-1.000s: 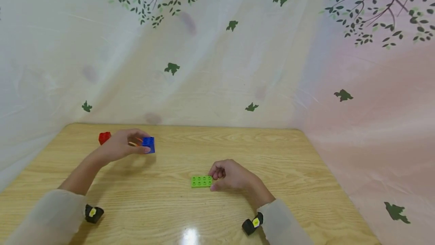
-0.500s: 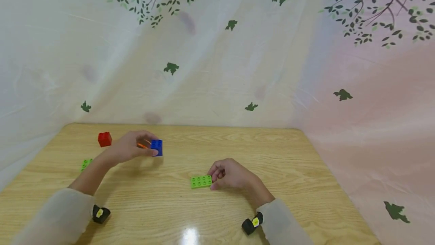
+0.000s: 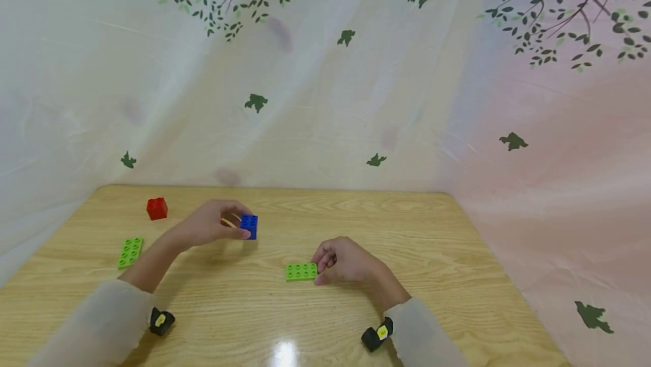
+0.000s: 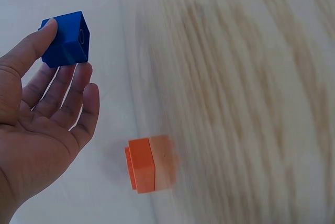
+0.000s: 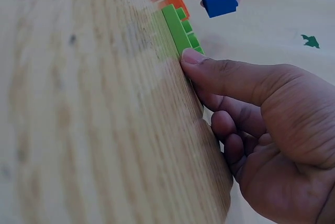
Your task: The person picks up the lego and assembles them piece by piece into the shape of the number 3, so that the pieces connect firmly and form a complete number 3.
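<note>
A blue building brick (image 3: 249, 227) is held above the table by my left hand (image 3: 211, 225). In the left wrist view the thumb presses one side of the blue brick (image 4: 68, 43) and the fingertips meet the other. My right hand (image 3: 348, 262) pinches the right end of a long light-green brick (image 3: 301, 272) that lies studs up on the table. The right wrist view shows the thumb on the end of that green brick (image 5: 177, 31), the other fingers curled below. An orange brick (image 4: 141, 165) stands on the table past the left hand, mostly hidden behind it in the head view.
A red brick (image 3: 157, 208) sits at the back left of the wooden table (image 3: 407, 231). Nearer, beside the left forearm, lies a second light-green brick (image 3: 130, 252). A pale printed cloth (image 3: 315, 129) hangs behind and around the table.
My left hand has carried the blue brick to the right and slightly nearer, uncovering the red brick and the left green brick. The right hand has stayed at its green brick.
</note>
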Tool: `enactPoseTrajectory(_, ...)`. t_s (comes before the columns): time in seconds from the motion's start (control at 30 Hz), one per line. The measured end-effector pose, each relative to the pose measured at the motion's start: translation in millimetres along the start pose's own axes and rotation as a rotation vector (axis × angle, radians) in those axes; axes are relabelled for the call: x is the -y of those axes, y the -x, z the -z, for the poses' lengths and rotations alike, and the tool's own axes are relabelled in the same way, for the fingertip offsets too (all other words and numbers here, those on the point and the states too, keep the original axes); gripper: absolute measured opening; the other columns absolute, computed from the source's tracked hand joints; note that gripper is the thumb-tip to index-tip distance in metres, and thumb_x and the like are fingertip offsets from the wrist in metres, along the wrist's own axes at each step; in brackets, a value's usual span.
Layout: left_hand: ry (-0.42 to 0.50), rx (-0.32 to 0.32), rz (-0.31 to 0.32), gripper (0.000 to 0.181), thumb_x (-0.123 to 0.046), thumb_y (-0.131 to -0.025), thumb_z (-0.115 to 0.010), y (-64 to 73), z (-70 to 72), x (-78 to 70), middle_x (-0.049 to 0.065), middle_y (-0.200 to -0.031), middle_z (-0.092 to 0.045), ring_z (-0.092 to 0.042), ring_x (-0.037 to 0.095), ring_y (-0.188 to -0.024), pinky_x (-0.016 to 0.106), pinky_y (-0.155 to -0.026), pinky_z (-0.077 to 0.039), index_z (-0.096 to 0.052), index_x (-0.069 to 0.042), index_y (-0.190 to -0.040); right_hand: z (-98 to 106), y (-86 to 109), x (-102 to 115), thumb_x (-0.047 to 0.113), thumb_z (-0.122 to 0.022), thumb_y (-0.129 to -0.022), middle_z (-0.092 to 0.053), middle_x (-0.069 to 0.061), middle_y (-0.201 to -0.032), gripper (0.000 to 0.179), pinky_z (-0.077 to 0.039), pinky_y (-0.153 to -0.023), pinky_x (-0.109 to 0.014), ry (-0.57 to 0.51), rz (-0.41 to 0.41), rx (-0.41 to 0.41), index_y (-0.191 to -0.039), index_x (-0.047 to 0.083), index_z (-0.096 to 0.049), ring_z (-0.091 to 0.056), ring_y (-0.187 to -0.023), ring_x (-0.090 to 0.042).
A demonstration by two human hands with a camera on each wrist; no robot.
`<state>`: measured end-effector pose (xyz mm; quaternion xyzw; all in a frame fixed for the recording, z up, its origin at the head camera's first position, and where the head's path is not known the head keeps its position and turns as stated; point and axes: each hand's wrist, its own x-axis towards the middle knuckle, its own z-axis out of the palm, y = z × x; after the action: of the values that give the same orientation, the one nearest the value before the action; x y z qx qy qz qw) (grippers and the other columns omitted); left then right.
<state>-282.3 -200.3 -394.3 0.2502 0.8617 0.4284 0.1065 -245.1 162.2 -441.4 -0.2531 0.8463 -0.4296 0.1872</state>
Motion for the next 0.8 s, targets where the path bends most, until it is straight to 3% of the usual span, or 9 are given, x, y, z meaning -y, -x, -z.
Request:
enactPoseTrajectory(0.47,0.001,0.096,-0.045,0.041,-0.03,-0.089,-0.083,-13.9,-32.3,-16.3,0.002,-0.11,-0.07,-0.067,0.021,-0.102,0.043,-0.09,-0.057,-0.068,-0.01,-0.121,-0.8,-0.2,1.8,0.01,-0.09,-0.079,-0.072,0.002,-0.086,0.029,-0.052,-0.071,-0.023,-0.009,-0.023,-0.004,-0.102,0.014,-0.073,-0.063,-0.079,-0.013)
enactPoseTrajectory(0.8,-0.002,0.093,-0.062,0.037,-0.029,-0.087,-0.084,-18.6,-55.2,-25.3,-0.002,-0.104,-0.07,-0.066,0.019,-0.098,0.038,-0.087,-0.057,-0.07,-0.014,-0.118,-1.8,-1.2,0.0,0.009,-0.09,-0.078,-0.072,0.001,-0.083,0.027,-0.052,-0.069,-0.022,-0.017,0.002,-0.004,-0.099,0.011,-0.073,-0.063,-0.077,-0.011)
